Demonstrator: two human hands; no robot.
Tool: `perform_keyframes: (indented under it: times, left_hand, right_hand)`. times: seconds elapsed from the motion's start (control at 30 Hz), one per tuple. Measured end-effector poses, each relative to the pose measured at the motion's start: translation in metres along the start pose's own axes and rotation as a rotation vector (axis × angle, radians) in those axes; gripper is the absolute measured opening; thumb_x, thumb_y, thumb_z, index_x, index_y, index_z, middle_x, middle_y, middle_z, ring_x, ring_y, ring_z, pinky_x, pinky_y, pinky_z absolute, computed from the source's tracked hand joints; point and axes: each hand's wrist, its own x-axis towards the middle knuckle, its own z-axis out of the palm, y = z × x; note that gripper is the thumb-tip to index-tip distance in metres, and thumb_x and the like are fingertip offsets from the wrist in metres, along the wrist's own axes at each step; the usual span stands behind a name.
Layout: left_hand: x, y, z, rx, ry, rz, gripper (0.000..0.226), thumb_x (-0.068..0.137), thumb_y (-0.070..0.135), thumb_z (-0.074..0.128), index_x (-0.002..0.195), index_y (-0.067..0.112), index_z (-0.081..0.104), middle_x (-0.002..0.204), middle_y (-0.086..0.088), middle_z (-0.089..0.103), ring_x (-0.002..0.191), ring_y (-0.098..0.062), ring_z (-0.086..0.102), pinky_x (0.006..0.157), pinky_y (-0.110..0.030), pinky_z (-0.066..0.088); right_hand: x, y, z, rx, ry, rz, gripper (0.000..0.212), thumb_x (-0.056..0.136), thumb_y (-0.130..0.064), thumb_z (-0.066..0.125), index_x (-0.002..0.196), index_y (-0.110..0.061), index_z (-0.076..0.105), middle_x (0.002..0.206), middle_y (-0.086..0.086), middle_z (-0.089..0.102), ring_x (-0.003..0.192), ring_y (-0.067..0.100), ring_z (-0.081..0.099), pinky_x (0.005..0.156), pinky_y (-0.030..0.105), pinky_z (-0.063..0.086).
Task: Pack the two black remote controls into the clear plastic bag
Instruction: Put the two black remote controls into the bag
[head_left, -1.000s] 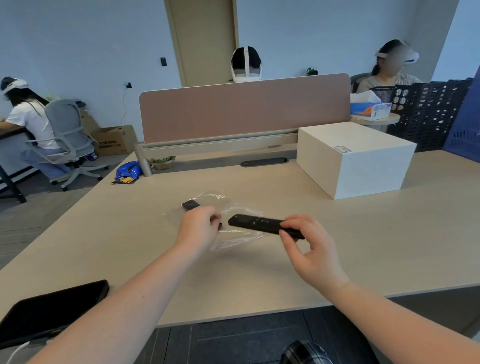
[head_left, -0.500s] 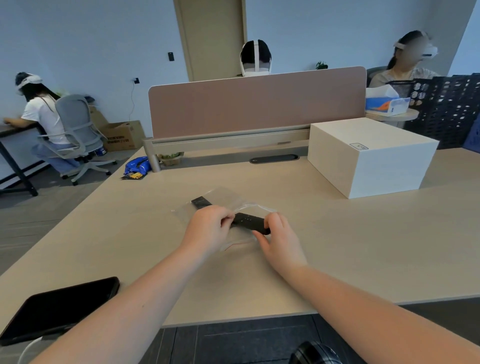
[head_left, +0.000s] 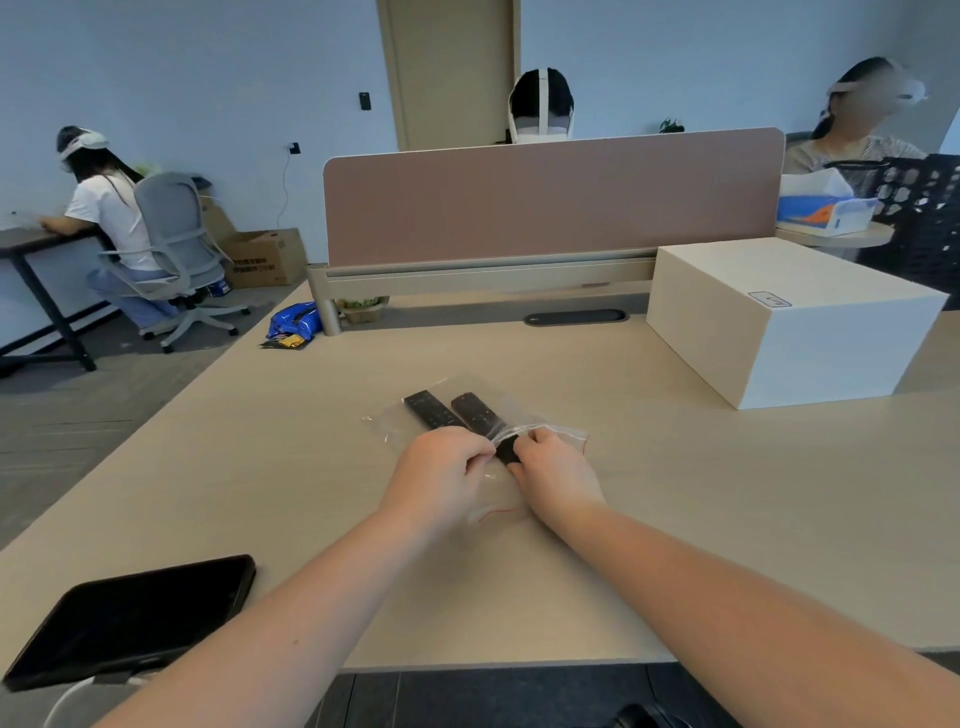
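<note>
A clear plastic bag (head_left: 395, 422) with a red-lined mouth lies flat on the beige desk, in the middle. Two black remote controls lie side by side inside it: the left remote (head_left: 427, 408) and the right remote (head_left: 477, 414), whose near end pokes out between my hands. My left hand (head_left: 441, 475) pinches the bag's mouth edge on the left. My right hand (head_left: 556, 470) grips the near end of the right remote and the bag's mouth.
A white box (head_left: 784, 317) stands at the right back of the desk (head_left: 727, 493). A black tablet (head_left: 130, 618) lies at the front left edge. A brown divider panel (head_left: 550, 200) closes the far side. Blue snack packets (head_left: 291, 325) lie at the back left. Other people sit beyond.
My right hand has slid the second remote leftward into the bag, beside the first one. My left hand kept hold of the bag's mouth. The camera has tilted slightly.
</note>
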Motion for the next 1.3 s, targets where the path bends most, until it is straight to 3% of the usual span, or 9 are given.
perform_keyframes:
  times: [0.3,0.43,0.63,0.77,0.87,1.0,1.1,1.2,1.3]
  left_hand:
    - [0.0,-0.01,0.006,0.028,-0.054,-0.011,0.015,0.087,0.013,0.055,0.083,0.012,0.07,0.084,-0.009,0.071,0.085,-0.027,0.062,0.073,-0.042,0.051]
    - [-0.001,-0.014,0.008,0.054,-0.071,-0.013,0.016,0.087,0.013,0.054,0.082,0.009,0.068,0.083,-0.011,0.07,0.083,-0.028,0.06,0.073,-0.044,0.05]
    - [-0.004,-0.02,0.01,0.058,-0.065,-0.035,0.016,0.088,0.015,0.054,0.089,0.015,0.07,0.087,-0.005,0.07,0.088,-0.024,0.06,0.073,-0.035,0.048]
    - [-0.013,-0.022,0.015,0.106,-0.094,0.038,0.034,0.082,0.049,0.05,0.099,0.025,0.067,0.102,0.003,0.066,0.093,-0.019,0.061,0.073,-0.033,0.051]
    - [-0.025,-0.029,0.018,0.213,-0.179,0.179,0.049,0.071,0.065,0.048,0.102,0.03,0.061,0.119,0.006,0.059,0.101,-0.016,0.058,0.079,-0.033,0.053]
    - [-0.035,-0.04,0.024,0.331,-0.154,0.269,0.028,0.078,0.035,0.062,0.103,0.026,0.056,0.126,-0.001,0.056,0.106,-0.023,0.058,0.082,-0.034,0.052]
    - [-0.034,-0.041,0.026,0.333,-0.089,0.294,0.028,0.072,0.009,0.062,0.097,0.018,0.056,0.107,-0.004,0.063,0.088,-0.026,0.063,0.065,-0.03,0.054]
    - [-0.034,-0.038,0.022,0.277,0.008,0.259,0.029,0.076,0.017,0.046,0.105,0.018,0.051,0.099,-0.004,0.067,0.078,-0.026,0.066,0.055,-0.028,0.055]
    - [-0.034,-0.041,0.02,0.237,0.106,0.198,0.035,0.08,0.025,0.038,0.113,0.018,0.049,0.101,-0.003,0.072,0.079,-0.022,0.069,0.055,-0.027,0.054]
  right_hand:
    - [0.018,-0.004,0.013,-0.109,-0.012,-0.052,0.029,0.086,0.003,0.046,0.106,-0.013,0.06,0.111,0.009,0.067,0.099,0.027,0.065,0.075,0.033,0.05]
    - [0.026,-0.005,0.015,-0.19,-0.046,-0.068,0.037,0.086,0.009,0.043,0.117,-0.008,0.053,0.119,0.013,0.063,0.101,0.03,0.064,0.078,0.037,0.052]
    - [0.02,0.002,0.017,-0.073,-0.057,-0.03,0.037,0.083,0.002,0.043,0.11,-0.015,0.062,0.109,0.007,0.07,0.097,0.027,0.066,0.076,0.03,0.051]
    - [0.004,0.016,0.007,0.088,0.005,-0.052,0.027,0.079,-0.003,0.044,0.095,-0.01,0.065,0.103,0.011,0.07,0.095,0.032,0.064,0.077,0.038,0.055]
    - [-0.012,0.028,-0.006,0.07,0.012,-0.103,0.03,0.081,-0.003,0.044,0.105,-0.006,0.063,0.115,0.013,0.064,0.108,0.033,0.058,0.084,0.043,0.053]
    - [-0.021,0.049,-0.015,0.028,0.023,-0.126,0.029,0.081,-0.002,0.045,0.103,-0.006,0.064,0.114,0.013,0.064,0.112,0.03,0.055,0.087,0.042,0.051]
    - [-0.024,0.049,-0.024,0.006,0.12,-0.156,0.025,0.075,-0.008,0.043,0.075,-0.003,0.068,0.082,0.016,0.069,0.09,0.034,0.062,0.071,0.04,0.055]
    - [-0.026,0.045,-0.028,0.018,0.31,-0.188,0.03,0.069,-0.015,0.032,0.058,-0.009,0.06,0.057,0.008,0.063,0.065,0.031,0.061,0.053,0.033,0.053]
    - [-0.03,0.035,-0.036,0.043,0.434,-0.23,0.024,0.07,-0.013,0.036,0.074,-0.011,0.06,0.071,0.004,0.065,0.08,0.031,0.059,0.063,0.035,0.053]
